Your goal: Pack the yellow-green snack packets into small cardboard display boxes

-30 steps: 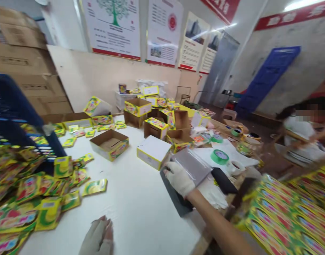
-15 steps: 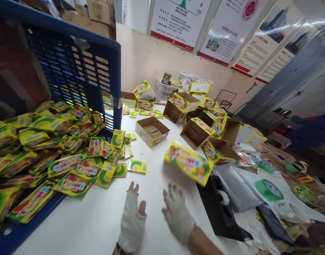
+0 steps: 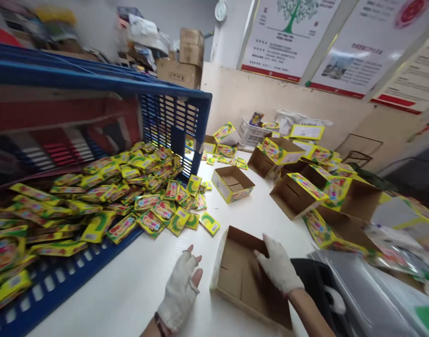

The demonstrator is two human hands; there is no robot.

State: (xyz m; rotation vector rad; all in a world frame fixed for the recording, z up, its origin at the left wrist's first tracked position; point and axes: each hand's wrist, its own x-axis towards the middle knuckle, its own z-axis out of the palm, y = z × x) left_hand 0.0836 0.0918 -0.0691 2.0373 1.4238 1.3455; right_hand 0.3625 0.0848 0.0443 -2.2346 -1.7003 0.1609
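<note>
Our right grip (image 3: 279,266) is at the right wall of an open box (image 3: 239,276), its thumb reaching inside; the hand hides the contact, so we cannot fairly tell whether it is clamped on the cardboard or only resting there. Our left grip (image 3: 181,289) is just beside the box's left side and apart from it, fingers and thumb well separated. Both our hands wear pale fingerless gloves, and a dark band circles our left wrist.

The box sits before us on the white desk (image 3: 130,290), its bare brown inside facing up. Just right of our right forearm we see a black tape dispenser (image 3: 310,276) with a white roll, and beyond it a stack of clear plastic sheets (image 3: 359,285). To our left, yellow-and-green packets (image 3: 126,187) fill a blue crate (image 3: 196,112) and spill through its open side onto the desk. A smaller-looking carton (image 3: 237,194) stands open farther off, and to its right more cartons (image 3: 298,192) are heaped. Behind them we have a white basket (image 3: 251,133) near the wall, under framed posters (image 3: 289,40).
</note>
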